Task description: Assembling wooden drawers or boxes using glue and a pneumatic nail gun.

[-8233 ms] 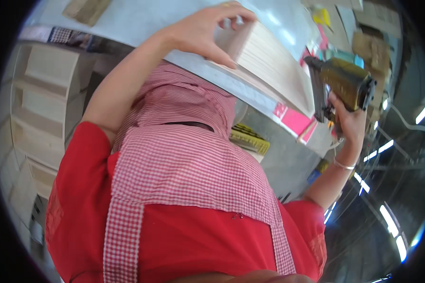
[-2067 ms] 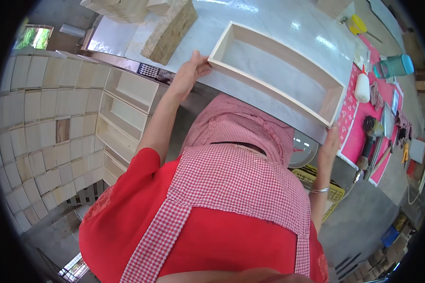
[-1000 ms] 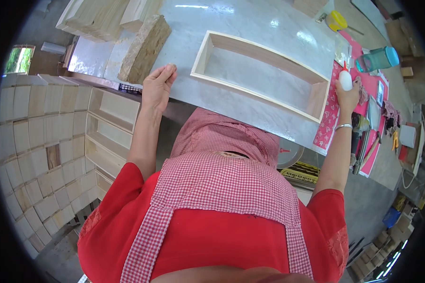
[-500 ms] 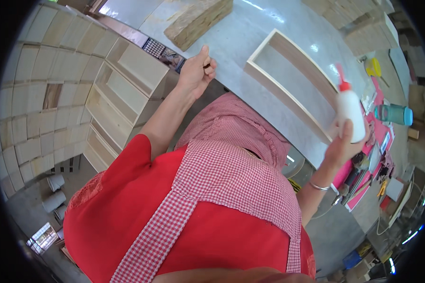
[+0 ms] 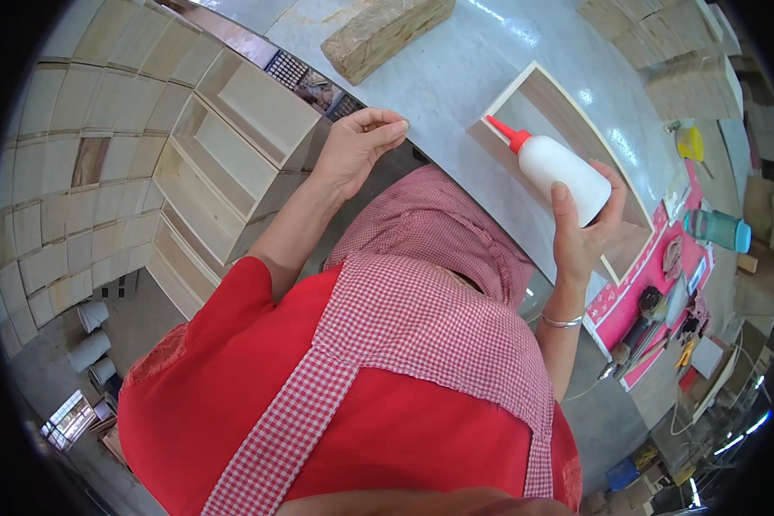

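Observation:
My right hand [image 5: 589,228] grips a white squeeze bottle [image 5: 563,176] with a red pointed nozzle, of the kind used for glue. The bottle is tilted over a rectangular wooden frame [image 5: 568,105] on the grey table, and its nozzle tip points at the frame's left corner. Whether the tip touches the wood I cannot tell. My left hand [image 5: 353,155] is held beside the near table edge, thumb and fingers pressed together in a pinch. Anything between those fingertips is too small to make out.
A rough wooden block [image 5: 387,39] lies on the table [image 5: 443,95]. Stacked wooden boxes [image 5: 224,146] stand at left. On the right are a pink cloth [image 5: 615,322] with tools, a teal jar [image 5: 714,230], a yellow round item [image 5: 690,144] and more stacked wood [image 5: 692,90].
My right hand has brought the bottle leftward and tipped it from upright, its nozzle swinging toward the frame's left corner. My left hand has turned, its thumb and fingers now pointing right.

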Available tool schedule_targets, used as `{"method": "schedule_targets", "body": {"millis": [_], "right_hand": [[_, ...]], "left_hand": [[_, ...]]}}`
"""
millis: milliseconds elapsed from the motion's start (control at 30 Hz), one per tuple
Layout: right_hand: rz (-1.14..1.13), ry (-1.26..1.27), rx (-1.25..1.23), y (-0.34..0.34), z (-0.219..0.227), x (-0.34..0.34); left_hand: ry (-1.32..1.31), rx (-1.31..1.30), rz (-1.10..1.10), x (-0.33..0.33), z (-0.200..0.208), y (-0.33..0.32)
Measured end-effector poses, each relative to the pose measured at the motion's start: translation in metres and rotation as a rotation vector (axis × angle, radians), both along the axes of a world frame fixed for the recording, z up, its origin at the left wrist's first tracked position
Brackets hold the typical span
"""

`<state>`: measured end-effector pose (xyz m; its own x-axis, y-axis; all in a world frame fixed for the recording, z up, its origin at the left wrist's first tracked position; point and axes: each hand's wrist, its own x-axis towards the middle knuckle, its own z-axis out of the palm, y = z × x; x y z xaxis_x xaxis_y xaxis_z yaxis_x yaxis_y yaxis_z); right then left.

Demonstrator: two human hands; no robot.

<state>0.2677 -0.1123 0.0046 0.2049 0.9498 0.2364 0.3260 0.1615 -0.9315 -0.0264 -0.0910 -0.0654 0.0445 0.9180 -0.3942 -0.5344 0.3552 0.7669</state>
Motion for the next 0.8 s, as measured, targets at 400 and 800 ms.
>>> {"method": "schedule_targets", "body": {"millis": [400,800], "right_hand": [[-0.081,-0.018,0.009,0.024,0.004,-0.001],[-0.241,-0.107,0.085,0.069,0.004,-0.001]], "left_hand": [[-0.002,-0.042,0.002,-0.003,-0.002,0.007],[-0.097,-0.033,-0.029,-0.007,-0.004,0.006]]}}
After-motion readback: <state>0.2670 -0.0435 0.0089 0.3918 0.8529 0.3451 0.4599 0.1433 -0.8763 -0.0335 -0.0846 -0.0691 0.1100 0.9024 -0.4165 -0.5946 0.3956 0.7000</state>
